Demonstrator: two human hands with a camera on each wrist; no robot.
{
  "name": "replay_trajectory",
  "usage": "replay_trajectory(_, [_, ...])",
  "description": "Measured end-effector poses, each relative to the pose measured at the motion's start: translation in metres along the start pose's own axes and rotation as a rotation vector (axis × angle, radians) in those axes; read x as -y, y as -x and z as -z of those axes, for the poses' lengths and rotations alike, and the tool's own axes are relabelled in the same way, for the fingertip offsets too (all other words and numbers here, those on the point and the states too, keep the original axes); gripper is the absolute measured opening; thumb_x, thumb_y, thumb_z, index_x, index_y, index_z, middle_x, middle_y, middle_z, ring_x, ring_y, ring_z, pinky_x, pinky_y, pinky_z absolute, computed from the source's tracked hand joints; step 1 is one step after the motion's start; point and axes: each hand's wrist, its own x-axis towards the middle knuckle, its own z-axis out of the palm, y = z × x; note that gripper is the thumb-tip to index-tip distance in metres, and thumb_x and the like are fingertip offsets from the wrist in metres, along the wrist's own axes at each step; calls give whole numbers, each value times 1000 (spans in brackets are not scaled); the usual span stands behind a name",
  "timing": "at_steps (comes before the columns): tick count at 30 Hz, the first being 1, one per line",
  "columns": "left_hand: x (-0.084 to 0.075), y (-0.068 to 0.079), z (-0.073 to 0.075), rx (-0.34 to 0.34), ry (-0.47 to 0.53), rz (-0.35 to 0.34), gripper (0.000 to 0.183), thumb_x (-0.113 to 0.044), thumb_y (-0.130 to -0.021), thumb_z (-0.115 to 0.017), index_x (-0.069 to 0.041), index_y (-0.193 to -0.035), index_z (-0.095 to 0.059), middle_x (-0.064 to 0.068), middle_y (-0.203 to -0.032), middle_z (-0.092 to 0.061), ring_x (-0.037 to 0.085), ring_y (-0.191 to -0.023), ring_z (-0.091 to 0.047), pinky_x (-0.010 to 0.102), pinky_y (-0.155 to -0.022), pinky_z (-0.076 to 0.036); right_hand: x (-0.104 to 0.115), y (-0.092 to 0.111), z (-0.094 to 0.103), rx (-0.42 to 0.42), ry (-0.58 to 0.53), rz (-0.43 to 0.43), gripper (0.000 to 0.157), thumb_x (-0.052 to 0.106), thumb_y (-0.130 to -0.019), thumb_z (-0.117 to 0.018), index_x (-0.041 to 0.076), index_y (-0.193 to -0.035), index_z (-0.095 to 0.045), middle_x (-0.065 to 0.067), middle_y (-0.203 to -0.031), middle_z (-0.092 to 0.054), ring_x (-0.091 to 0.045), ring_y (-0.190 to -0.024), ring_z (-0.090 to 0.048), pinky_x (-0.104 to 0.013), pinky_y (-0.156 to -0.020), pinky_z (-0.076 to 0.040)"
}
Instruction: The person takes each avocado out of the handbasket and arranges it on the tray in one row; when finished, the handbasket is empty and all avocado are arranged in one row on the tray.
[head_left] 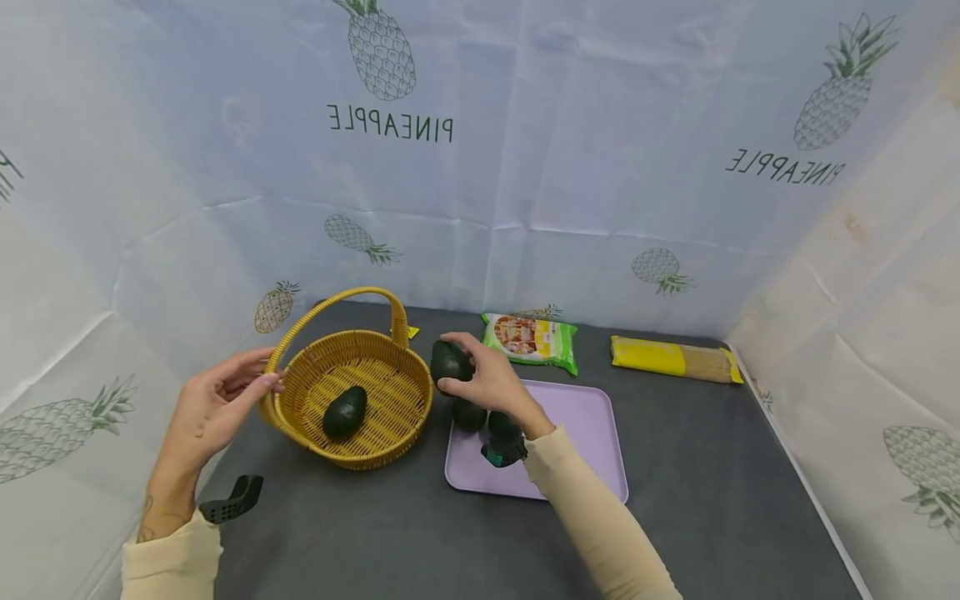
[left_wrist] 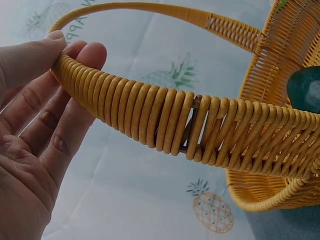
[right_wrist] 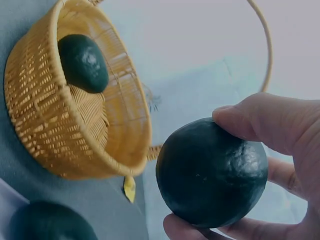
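Note:
My left hand (head_left: 213, 404) pinches the handle (left_wrist: 125, 107) of a yellow wicker basket (head_left: 352, 454) between thumb and fingers, on the basket's left side. Inside the basket lies one dark green avocado (head_left: 345, 412). My right hand (head_left: 487, 379) grips another avocado (right_wrist: 212, 172), thumb on one side and fingertips on the other. It is held up just right of the basket's rim, over the near left part of the view of a lilac tray (head_left: 585, 433). More avocados (head_left: 468, 415) sit on the tray's left side, partly hidden beneath my right hand and wrist.
Behind the tray lies a green and white food packet (head_left: 532, 340). A yellow packet of noodles (head_left: 675, 360) is farther right, near the dark table's (head_left: 697, 483) back edge. A white curtain (head_left: 525, 167) printed with pineapples encloses the back and sides.

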Motion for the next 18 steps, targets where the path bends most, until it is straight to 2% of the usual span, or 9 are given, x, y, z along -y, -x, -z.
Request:
replay_trajectory(5, [1,-1,-1,3,0,-5,36,3,-97,-64,-1,-133,-64,-19,-94,-71,-4,-80,-70,11,-69,-54,-12,12,12,-50,-34,-70,66,36,-88,-77,32,-148,-49,-8,-138,-61,-32,-115,-65,-49,-88,-57])
replay_trajectory(9, [1,-2,-3,6,10,-7,36,4,-96,-64,-1,-132,-64,-18,-94,-72,-4,-80,-71,11,-69,-54,-23,24,21,-82,-69,-113,67,35,-87,-78,33,-147,-50,-7,-142,-58,-33,-115,-65,-50,-88,-57])
replay_trajectory(18, [0,0,-2,-2,1,-1,37,3,-96,-64,-2,-133,-64,-15,-92,-73,-4,-80,-70,11,-69,-54,-43,43,33,-151,-143,-203,68,34,-85,-82,41,-144,-50,-12,-129,-64,-30,-108,-68,-47,-82,-59])
